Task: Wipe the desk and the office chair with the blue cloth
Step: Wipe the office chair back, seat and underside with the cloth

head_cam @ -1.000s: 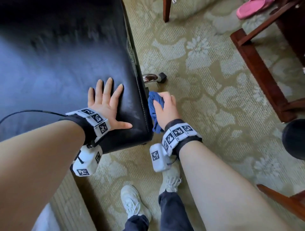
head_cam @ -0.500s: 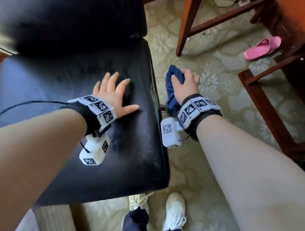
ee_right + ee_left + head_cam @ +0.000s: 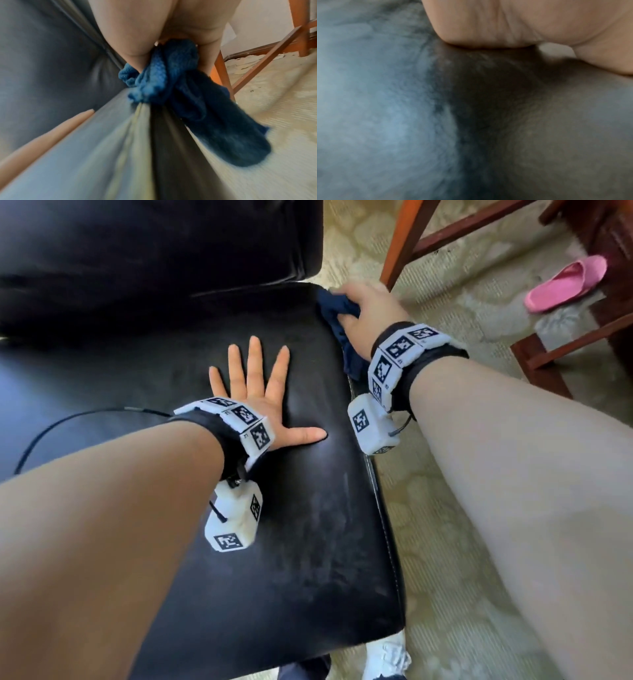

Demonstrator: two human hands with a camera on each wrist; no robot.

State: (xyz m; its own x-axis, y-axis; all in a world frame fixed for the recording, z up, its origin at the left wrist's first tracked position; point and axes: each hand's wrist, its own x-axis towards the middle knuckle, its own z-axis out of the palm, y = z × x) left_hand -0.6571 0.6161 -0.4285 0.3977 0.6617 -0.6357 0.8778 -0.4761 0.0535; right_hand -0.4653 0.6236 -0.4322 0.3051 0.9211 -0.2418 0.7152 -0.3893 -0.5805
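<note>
Wiping the office chair [image 3: 239,525] is the step I judge to be in hand. My right hand [image 3: 364,309] sits at the back right corner of the black seat, where the seat meets the backrest. Its fingers are curled round the blue cloth [image 3: 337,306], which is bunched in the grip. One loose end of the cloth hangs down past the seat's right edge toward the carpet [image 3: 462,525]. In the right wrist view the cloth [image 3: 164,83] rests against the seam along that edge.

My left hand [image 3: 255,398] lies flat on the middle of the seat. Its fingers are straight and spread, and it holds nothing. I judge that it is bracing the chair. The left wrist view shows only the heel of the hand [image 3: 513,23] on blurred dark upholstery.

Status, as far as the views show:
- Seat: pale streaks cover the front half of the leather. I cannot tell whether these are dust or wipe marks.
- Backrest: no sign either way that it has been wiped.
- Surface of the desk: not in view. Only reddish wooden legs [image 3: 399,244] stand beyond the chair, so I cannot judge that part of the task.

A pink slipper [image 3: 565,284] lies on the carpet, well apart from the chair.
</note>
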